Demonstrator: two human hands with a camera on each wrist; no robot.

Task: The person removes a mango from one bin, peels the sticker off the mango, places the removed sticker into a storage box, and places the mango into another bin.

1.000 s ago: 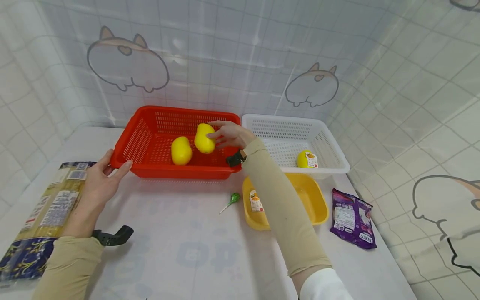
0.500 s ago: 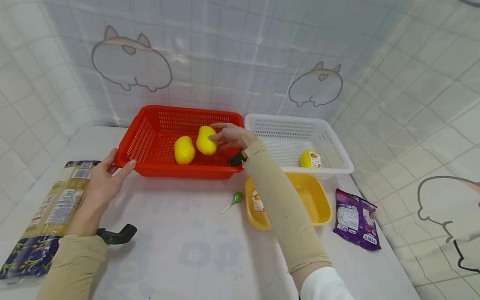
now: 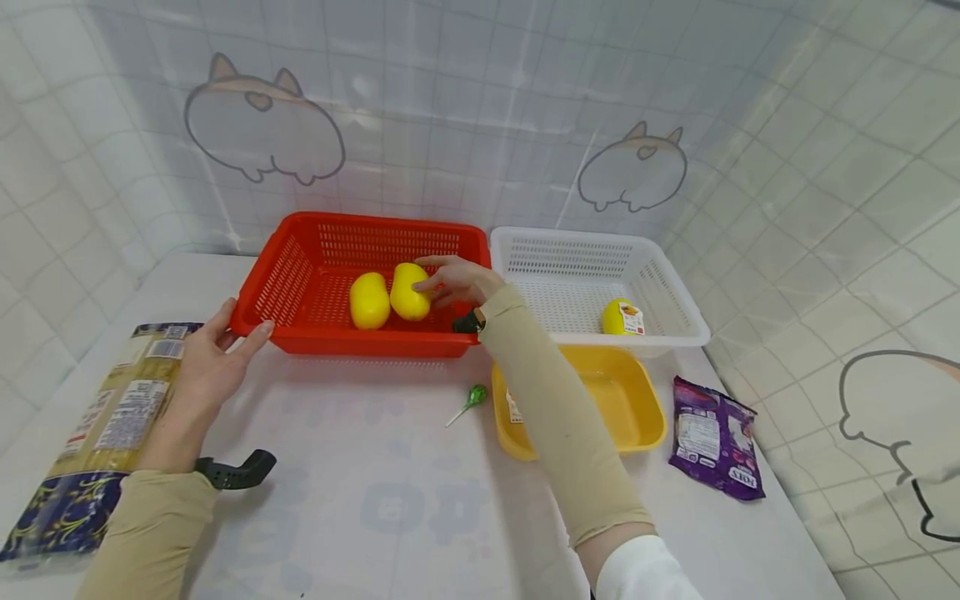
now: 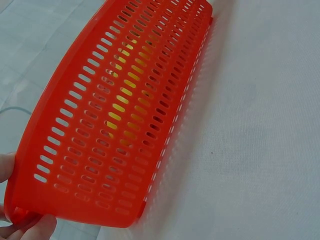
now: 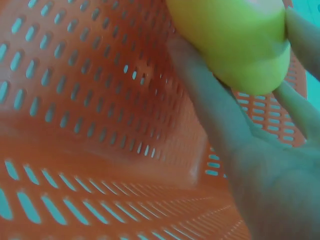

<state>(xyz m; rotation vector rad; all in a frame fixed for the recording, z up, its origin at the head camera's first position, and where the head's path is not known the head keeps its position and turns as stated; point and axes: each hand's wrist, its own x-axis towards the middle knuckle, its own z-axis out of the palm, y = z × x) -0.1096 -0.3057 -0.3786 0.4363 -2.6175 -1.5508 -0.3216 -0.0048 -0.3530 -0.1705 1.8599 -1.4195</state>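
Observation:
A red perforated basket (image 3: 352,343) stands at the back, in the middle-left of the table. In the head view my left hand (image 3: 213,362) grips its front left corner, thumb in front and fingers at the side. Inside the basket my right hand (image 3: 459,282) holds a yellow mango (image 3: 409,293) between thumb and fingers. Another yellow mango (image 3: 369,302) lies close on its left. Up close in the right wrist view, the held mango (image 5: 240,45) has fingers on both sides. Through the basket's slots (image 4: 117,100), yellow shows in the left wrist view.
A white basket (image 3: 600,340) with a labelled yellow fruit (image 3: 621,317) adjoins on the right. The right forearm passes over a yellow tub (image 3: 637,408). A green lollipop (image 3: 476,395), a purple snack bag (image 3: 716,437) and a long noodle-like packet (image 3: 112,433) lie on the table.
My right hand has lowered the held mango into the red basket, down beside the other mango. The left hand stays on the basket corner. The head view has shifted slightly.

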